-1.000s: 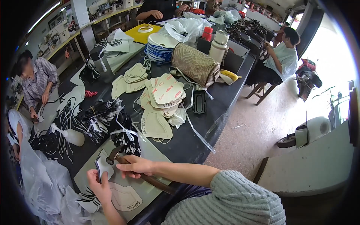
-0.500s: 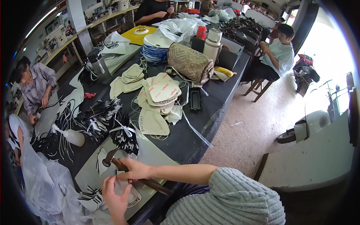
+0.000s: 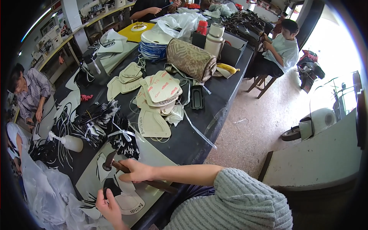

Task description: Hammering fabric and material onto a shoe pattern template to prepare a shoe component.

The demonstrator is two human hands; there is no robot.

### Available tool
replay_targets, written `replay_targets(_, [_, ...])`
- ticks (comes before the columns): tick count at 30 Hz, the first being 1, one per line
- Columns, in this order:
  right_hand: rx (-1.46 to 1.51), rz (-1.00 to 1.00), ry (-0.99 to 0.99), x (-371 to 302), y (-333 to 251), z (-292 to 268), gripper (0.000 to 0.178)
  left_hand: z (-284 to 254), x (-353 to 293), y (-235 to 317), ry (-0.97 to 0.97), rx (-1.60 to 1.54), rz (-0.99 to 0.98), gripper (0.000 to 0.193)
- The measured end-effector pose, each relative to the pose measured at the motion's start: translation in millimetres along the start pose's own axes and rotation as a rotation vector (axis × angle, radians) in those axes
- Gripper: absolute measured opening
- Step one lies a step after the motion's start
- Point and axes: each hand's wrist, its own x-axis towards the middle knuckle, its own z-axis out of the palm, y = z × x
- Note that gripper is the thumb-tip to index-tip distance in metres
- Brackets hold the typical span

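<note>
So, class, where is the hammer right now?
In the head view, left of centre and low down, the hammer is in the person's right hand, its head near the tied bundle of strips.

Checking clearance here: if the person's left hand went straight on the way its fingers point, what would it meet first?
Past the flat black piece it holds, the left hand would probably meet the flat, curved white piece on the grey board, though depth is unclear.

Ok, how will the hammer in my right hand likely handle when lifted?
The hammer is probably head-heavy, with a dark, metal-looking head at one end. Its long brown handle looks straight and rigid, so it likely won't flex.
</note>
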Motion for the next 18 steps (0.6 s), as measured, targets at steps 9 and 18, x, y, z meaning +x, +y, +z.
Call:
replay_targets(9, [-0.208, -0.323, 0.406, 27.0, -1.7, -1.4, 0.035, -11.0, -36.0, 24.1, 0.57, 0.502, 0.17, 0.032])
replay_targets(18, [-0.194, -0.376, 0.014, -9.2, -10.0, 37.7, 0.039, 20.3, -31.8, 55.4, 0.539, 0.596, 0.439, 0.034])
